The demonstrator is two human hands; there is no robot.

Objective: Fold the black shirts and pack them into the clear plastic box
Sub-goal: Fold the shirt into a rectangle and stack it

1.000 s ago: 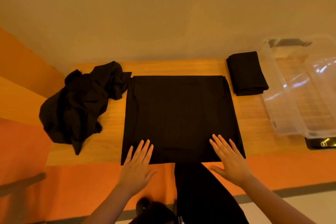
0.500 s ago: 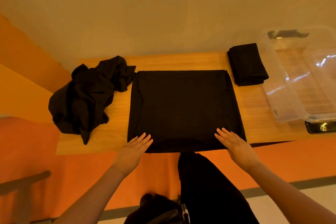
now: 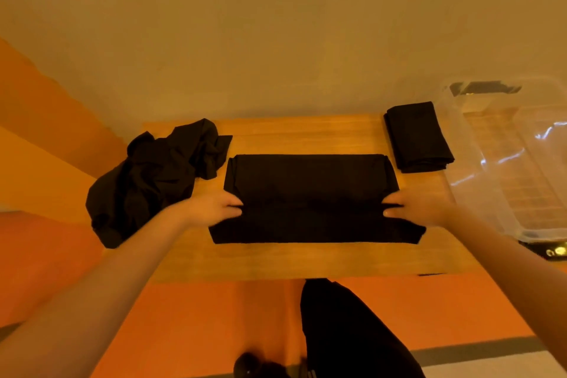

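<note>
Head view: mid-frame I see the black shirt (image 3: 310, 196) half-folded on the tabletop (image 3: 276, 258), my left hand (image 3: 214, 209) and right hand (image 3: 414, 205) each pinching its fold at opposite sides. Crumpled shirts (image 3: 153, 175) lie left; folded shirt (image 3: 418, 136) upper right, beside the clear plastic box (image 3: 503, 163).

warm yellowish light over everything, plain beige wall (image 3: 276, 49) with a rough stained strip along the top, light wooden table (image 3: 306, 258) pushed against it, orange floor (image 3: 199, 325), grey stripe (image 3: 478, 353) bottom right
</note>
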